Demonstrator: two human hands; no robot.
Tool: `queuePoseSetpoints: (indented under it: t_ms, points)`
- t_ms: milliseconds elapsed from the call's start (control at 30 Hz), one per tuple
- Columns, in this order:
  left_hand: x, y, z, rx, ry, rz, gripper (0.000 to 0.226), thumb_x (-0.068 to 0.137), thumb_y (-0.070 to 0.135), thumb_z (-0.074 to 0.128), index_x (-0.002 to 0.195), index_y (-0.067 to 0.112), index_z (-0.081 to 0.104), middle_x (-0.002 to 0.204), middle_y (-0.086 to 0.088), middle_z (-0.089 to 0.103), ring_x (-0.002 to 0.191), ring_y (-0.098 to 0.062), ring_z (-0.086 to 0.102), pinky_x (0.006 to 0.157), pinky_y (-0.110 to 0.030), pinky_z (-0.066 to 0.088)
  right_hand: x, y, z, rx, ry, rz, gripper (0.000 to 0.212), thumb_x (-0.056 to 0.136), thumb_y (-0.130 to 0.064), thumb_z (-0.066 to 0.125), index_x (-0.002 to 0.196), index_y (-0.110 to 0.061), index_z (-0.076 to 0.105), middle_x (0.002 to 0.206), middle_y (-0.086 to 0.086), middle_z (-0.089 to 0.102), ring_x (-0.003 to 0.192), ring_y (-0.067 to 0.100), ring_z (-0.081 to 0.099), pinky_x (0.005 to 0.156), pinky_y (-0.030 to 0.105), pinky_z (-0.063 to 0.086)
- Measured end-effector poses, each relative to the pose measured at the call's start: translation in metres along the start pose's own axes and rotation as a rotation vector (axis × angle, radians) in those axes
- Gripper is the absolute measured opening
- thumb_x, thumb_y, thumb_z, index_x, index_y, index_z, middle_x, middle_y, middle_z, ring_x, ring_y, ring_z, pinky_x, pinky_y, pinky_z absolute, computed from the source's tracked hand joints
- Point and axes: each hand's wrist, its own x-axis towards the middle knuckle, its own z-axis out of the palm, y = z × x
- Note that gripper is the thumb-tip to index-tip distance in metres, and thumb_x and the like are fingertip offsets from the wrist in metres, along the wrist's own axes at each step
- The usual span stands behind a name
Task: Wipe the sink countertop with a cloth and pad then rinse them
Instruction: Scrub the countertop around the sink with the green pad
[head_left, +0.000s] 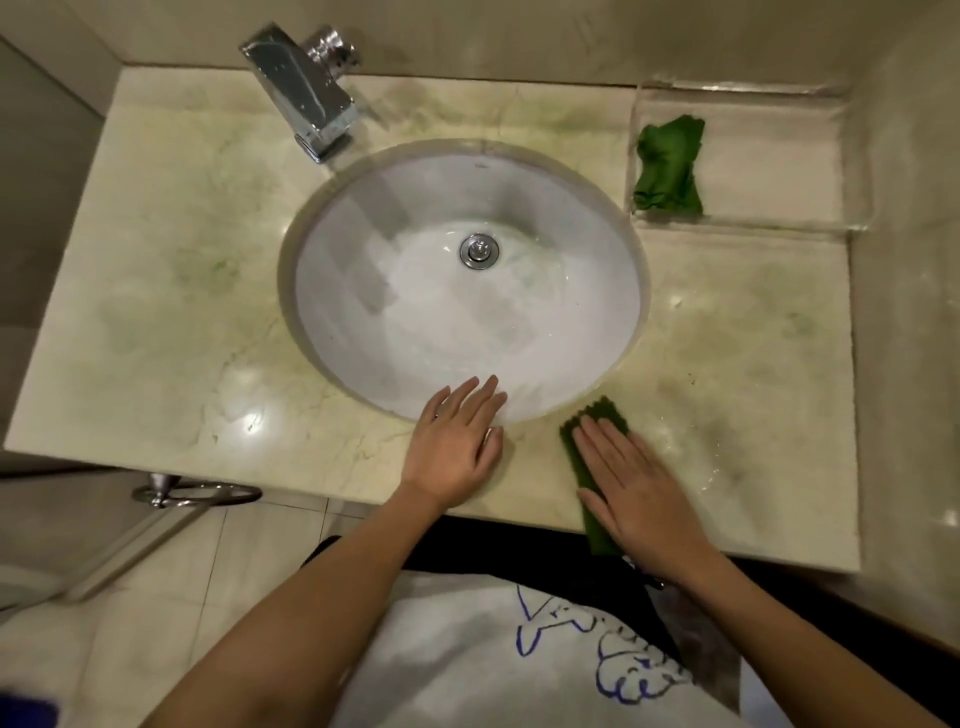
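- My right hand (631, 483) lies flat and spread, palm down, on the dark green scalloped-edge scouring pad (597, 415), pressing it onto the pale veined marble countertop (171, 291) at the front right of the basin; an open palm, I judge, spreads pressure across the pad for scrubbing.
- My left hand (454, 447) rests open and holds nothing, fingers splayed, palm on the front strip of counter with fingertips reaching over the lip of the round white undermount sink (467, 312). It reads as a brace to steady me while the other hand works.
- The crumpled bright green cloth (670, 169) sits well apart from both hands, inside the clear rectangular tray (831, 156) in the back right corner, seemingly parked there while the pad is in use.
- The counter to the right of the pad shows wet gleams and dark smudges; faint greenish staining marks the left side and back edge, so I judge the wiping far from finished.
- The squared chrome faucet (304, 93) angles over the basin from the back left; I see no water running, and rinsing is not yet begun.
- The basin's chrome drain (479, 251) sits in a bowl free of objects.
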Motion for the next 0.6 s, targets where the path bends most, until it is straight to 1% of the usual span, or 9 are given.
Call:
queuePoseSetpoints:
  t_ms: [67, 133, 200, 233, 267, 333, 400, 500, 600]
  points:
    - [0.000, -0.001, 0.001, -0.024, 0.045, 0.029, 0.045, 0.092, 0.031, 0.034, 0.131, 0.019, 0.054, 0.142, 0.002, 0.047, 0.135, -0.019, 0.039, 0.111, -0.037, 0.021, -0.011, 0.024, -0.003, -0.001, 0.026, 0.089, 0.061, 0.099, -0.047, 0.017, 0.148, -0.010, 0.018, 0.155, 0.007, 0.019, 0.143, 0.019, 0.014, 0.113, 0.041, 0.018]
    - [0.000, 0.001, -0.002, -0.072, 0.090, 0.061, 0.043, 0.091, 0.029, 0.037, 0.129, 0.019, 0.056, 0.141, 0.001, 0.049, 0.134, -0.021, 0.039, 0.110, -0.040, 0.024, 0.001, 0.038, -0.007, 0.019, 0.091, 0.269, 0.061, 0.099, -0.044, 0.018, 0.148, -0.009, 0.018, 0.154, 0.009, 0.018, 0.142, 0.021, 0.015, 0.114, 0.040, 0.013]
    - [0.011, 0.008, -0.008, -0.111, 0.138, 0.091, 0.043, 0.091, 0.030, 0.039, 0.128, 0.018, 0.056, 0.142, 0.001, 0.048, 0.135, -0.021, 0.037, 0.109, -0.041, 0.026, 0.027, 0.031, -0.008, 0.054, 0.181, 0.442, 0.061, 0.098, -0.040, 0.023, 0.147, -0.006, 0.021, 0.154, 0.010, 0.018, 0.142, 0.023, 0.016, 0.115, 0.040, 0.012]
    - [0.020, 0.014, -0.013, -0.129, 0.156, 0.104, 0.043, 0.091, 0.030, 0.039, 0.128, 0.018, 0.056, 0.142, 0.001, 0.047, 0.135, -0.021, 0.036, 0.109, -0.041, 0.026, 0.039, 0.022, -0.009, 0.073, 0.211, 0.492, 0.060, 0.097, -0.039, 0.024, 0.147, -0.004, 0.021, 0.154, 0.011, 0.018, 0.142, 0.024, 0.015, 0.115, 0.041, 0.012]
    - [0.030, 0.020, -0.018, -0.148, 0.173, 0.118, 0.042, 0.092, 0.030, 0.038, 0.129, 0.018, 0.055, 0.143, 0.001, 0.047, 0.135, -0.021, 0.036, 0.109, -0.040, 0.026, 0.044, 0.012, -0.009, 0.091, 0.224, 0.496, 0.060, 0.097, -0.038, 0.025, 0.147, -0.004, 0.021, 0.154, 0.011, 0.017, 0.143, 0.025, 0.015, 0.115, 0.042, 0.012]
    - [0.052, 0.037, -0.028, -0.179, 0.186, 0.166, 0.042, 0.092, 0.028, 0.039, 0.129, 0.017, 0.054, 0.143, 0.001, 0.046, 0.136, -0.021, 0.034, 0.108, -0.037, 0.027, 0.034, 0.000, -0.006, 0.086, 0.194, 0.412, 0.059, 0.098, -0.039, 0.024, 0.147, -0.005, 0.023, 0.154, 0.010, 0.019, 0.142, 0.024, 0.017, 0.114, 0.043, 0.016]
    - [0.073, 0.051, -0.036, -0.199, 0.176, 0.240, 0.041, 0.091, 0.025, 0.040, 0.129, 0.017, 0.054, 0.143, 0.000, 0.047, 0.135, -0.021, 0.035, 0.106, -0.038, 0.030, 0.008, 0.003, -0.004, 0.065, 0.183, 0.412, 0.059, 0.099, -0.042, 0.021, 0.145, -0.006, 0.030, 0.152, 0.009, 0.026, 0.140, 0.023, 0.025, 0.111, 0.042, 0.023]
    - [0.090, 0.061, -0.037, -0.179, 0.135, 0.356, 0.040, 0.092, 0.024, 0.041, 0.129, 0.017, 0.055, 0.142, -0.001, 0.048, 0.134, -0.022, 0.039, 0.104, -0.039, 0.033, -0.016, 0.023, -0.003, 0.088, 0.213, 0.654, 0.064, 0.098, -0.047, 0.015, 0.143, -0.005, 0.033, 0.149, 0.010, 0.032, 0.136, 0.025, 0.032, 0.110, 0.039, 0.024]
    - [0.113, 0.070, -0.028, -0.204, 0.112, 0.438, 0.040, 0.093, 0.026, 0.038, 0.130, 0.018, 0.053, 0.144, 0.000, 0.045, 0.132, -0.022, 0.042, 0.105, -0.038, 0.031, 0.016, 0.045, -0.005, 0.100, 0.333, 0.939, 0.065, 0.096, -0.046, 0.016, 0.145, -0.004, 0.027, 0.150, 0.012, 0.029, 0.137, 0.027, 0.029, 0.111, 0.043, 0.027]
